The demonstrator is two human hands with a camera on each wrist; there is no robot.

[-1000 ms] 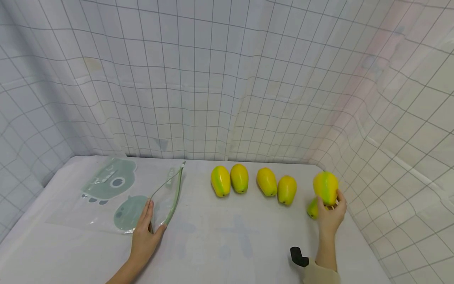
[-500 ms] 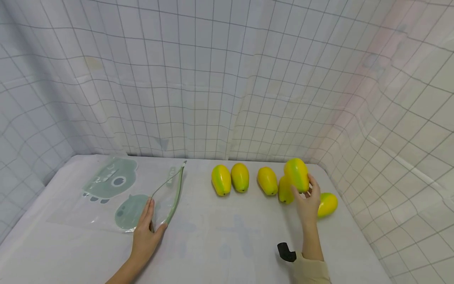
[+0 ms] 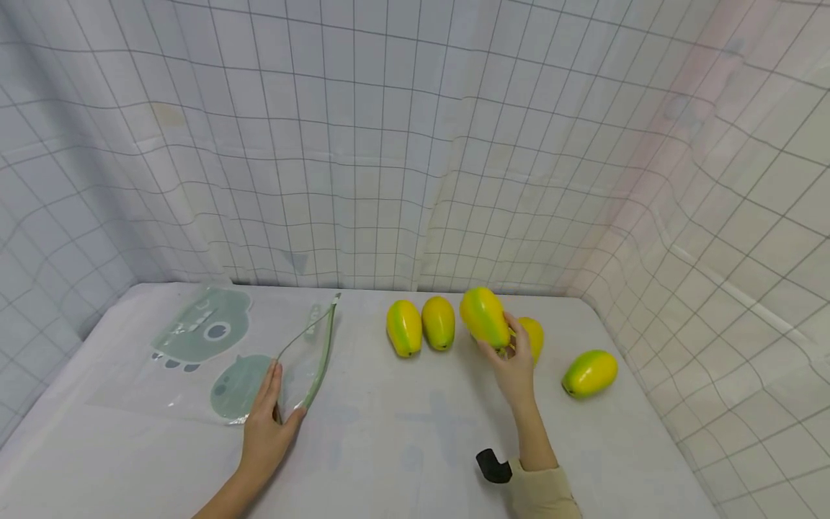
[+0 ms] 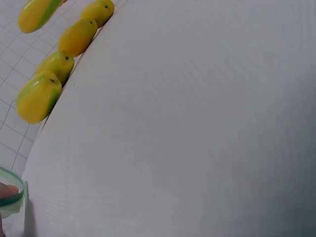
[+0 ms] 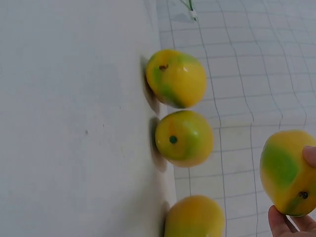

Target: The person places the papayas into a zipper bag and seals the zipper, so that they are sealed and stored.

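Note:
My right hand (image 3: 515,364) holds a yellow-green papaya (image 3: 484,317) above the table, thumb and fingertips around its lower end. The same papaya (image 5: 286,170) appears at the right of the right wrist view. In the head view it covers another papaya lying behind it, while a third papaya (image 3: 533,337) is partly behind the hand. My left hand (image 3: 264,432) lies at the mouth of a clear zip bag (image 3: 188,389) with green animal prints. Its fingers are straight and its thumb is spread toward the green zip edge, keeping the mouth apart.
Two papayas (image 3: 421,328) lie side by side at the back middle of the table (image 3: 389,447). Another papaya (image 3: 590,373) lies at the right. A gridded white curtain (image 3: 363,158) hangs around the back and sides. A black piece (image 3: 494,467) sits beside the right sleeve.
My right hand has carried the papaya leftward, from over the rightmost papaya to over the back row. The left hand and bag have stayed in place.

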